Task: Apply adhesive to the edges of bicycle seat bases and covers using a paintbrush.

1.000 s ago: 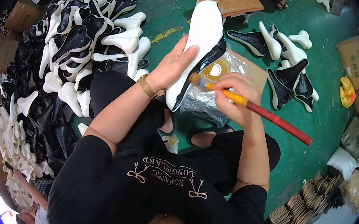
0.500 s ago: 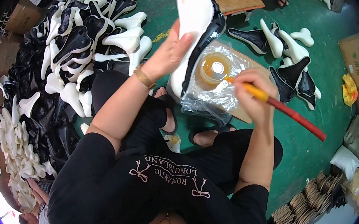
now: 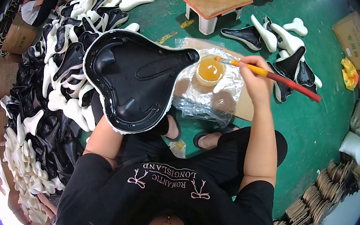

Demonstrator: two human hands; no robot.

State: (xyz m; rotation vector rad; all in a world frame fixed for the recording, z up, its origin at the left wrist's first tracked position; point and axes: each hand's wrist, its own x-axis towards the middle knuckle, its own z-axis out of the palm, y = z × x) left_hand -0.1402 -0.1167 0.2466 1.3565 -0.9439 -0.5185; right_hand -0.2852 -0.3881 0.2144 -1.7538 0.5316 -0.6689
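Note:
A large bicycle saddle [image 3: 147, 89] is held up at the left, its black hollow underside facing me and a white padded rim around it. My left forearm [image 3: 104, 142] runs up beneath it. The saddle hides my left hand, which supports it from below. In my right hand [image 3: 256, 78] is a paintbrush [image 3: 288, 82] with a red and yellow handle, gripped between the fingers. Its bristles are over the far right rim of a clear tub of amber liquid [image 3: 210, 72]. Under the tub, crumpled clear plastic [image 3: 231, 85] covers a cardboard sheet [image 3: 246, 104].
Black and white saddle parts [image 3: 76, 57] are heaped at the left. More saddles [image 3: 289, 58] lie on the green floor [image 3: 308, 148] at the right. A low stool [image 3: 215, 2] stands ahead. Stacked brown pieces [image 3: 306, 209] line the lower right. Another person [image 3: 35, 9] sits far left.
The saddle has turned from edge-on to show its black underside, and it has moved left and nearer. The brush has risen slightly, with its bristles farther left over the tub.

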